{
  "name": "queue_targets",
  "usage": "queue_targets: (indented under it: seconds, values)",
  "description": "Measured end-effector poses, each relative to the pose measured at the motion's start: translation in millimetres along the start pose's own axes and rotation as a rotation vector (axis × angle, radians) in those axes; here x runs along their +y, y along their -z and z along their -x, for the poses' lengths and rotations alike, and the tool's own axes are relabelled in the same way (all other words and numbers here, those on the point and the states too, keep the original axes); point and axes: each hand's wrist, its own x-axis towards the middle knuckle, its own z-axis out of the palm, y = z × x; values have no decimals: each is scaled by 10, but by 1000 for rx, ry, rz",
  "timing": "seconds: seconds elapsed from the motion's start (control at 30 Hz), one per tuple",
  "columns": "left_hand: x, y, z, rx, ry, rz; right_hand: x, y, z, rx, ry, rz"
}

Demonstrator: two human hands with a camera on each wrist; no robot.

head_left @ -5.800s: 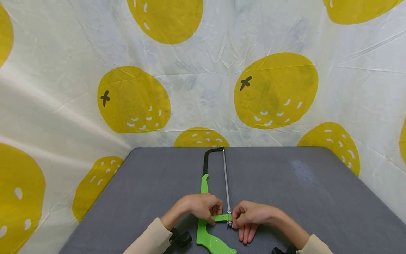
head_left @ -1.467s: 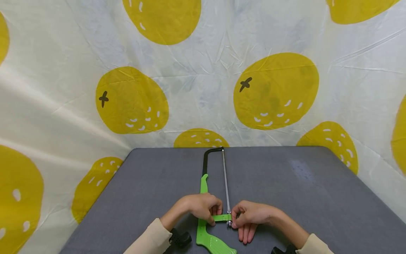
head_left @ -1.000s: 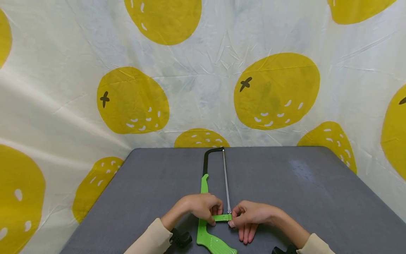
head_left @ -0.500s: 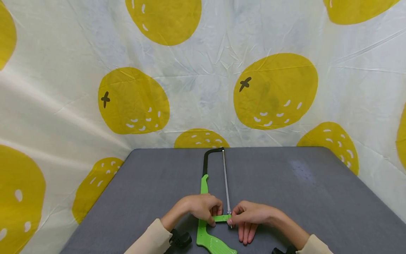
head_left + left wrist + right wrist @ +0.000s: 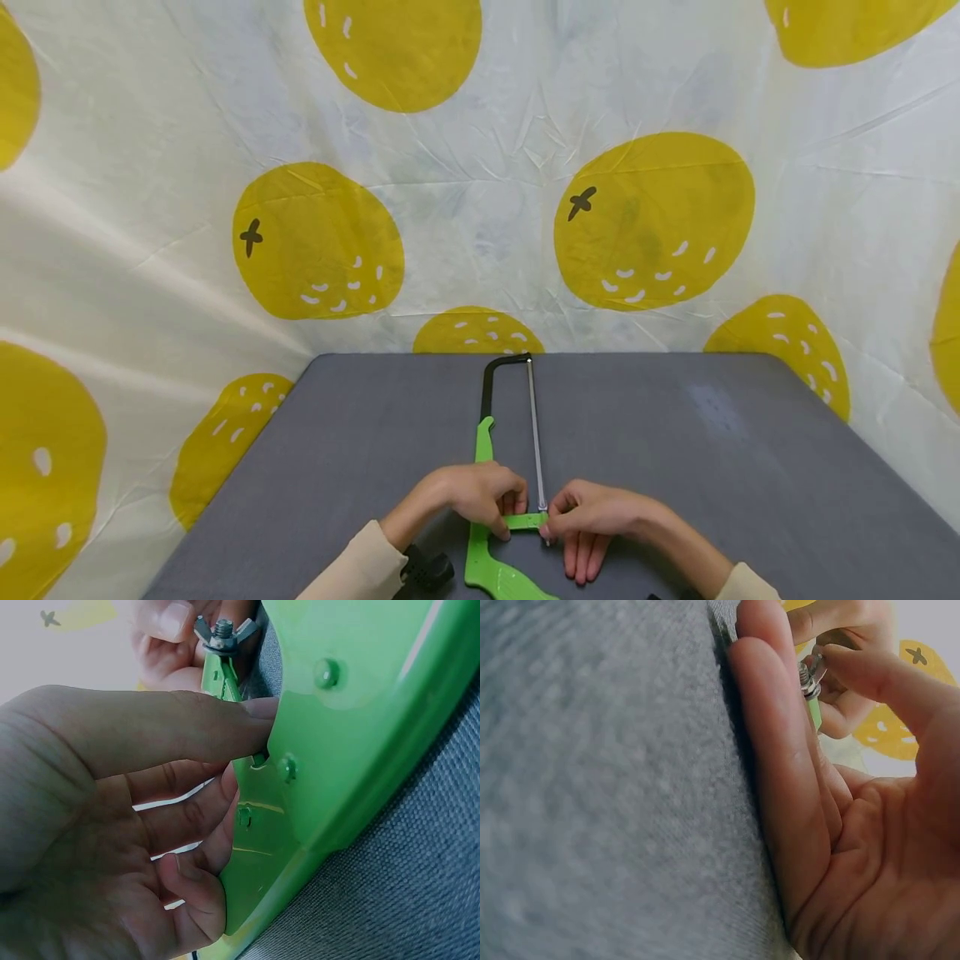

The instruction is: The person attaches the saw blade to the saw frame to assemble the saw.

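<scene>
A hacksaw (image 5: 480, 546) with a green handle and black front frame lies on the table, its front end pointing away from me. Its thin blade (image 5: 536, 442) runs along the right side. My left hand (image 5: 480, 492) grips the green frame near the short crossbar (image 5: 522, 522), with the thumb on the near side. At the blade's near end, a metal wing nut (image 5: 223, 646) sits on a threaded bolt. My right hand (image 5: 596, 512) has thumb and index finger at this wing nut, pinching it; its other fingers (image 5: 780, 742) stretch down against the table. The head view mostly hides the nut.
The grey cloth-covered table (image 5: 390, 417) reaches back to a hanging white sheet (image 5: 480, 225) printed with yellow fruit. A pale smudge (image 5: 716, 408) marks the right part of the table. Black wrist straps with devices (image 5: 427, 568) sit at the sleeves.
My right thumb has moved left over the wing nut, which showed more openly earlier. The hacksaw and my left hand have stayed in place; the view has tilted slightly.
</scene>
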Motion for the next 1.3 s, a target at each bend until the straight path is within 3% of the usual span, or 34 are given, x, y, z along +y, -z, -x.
queue_targets:
  seconds: [0.67,1.3]
  values:
    - [-4,-30,-26,1,-9,-18,71,19,13,-27,32,-19]
    - [-14,-5,-13,10,7,-6,11,0,4,-2,36,-7]
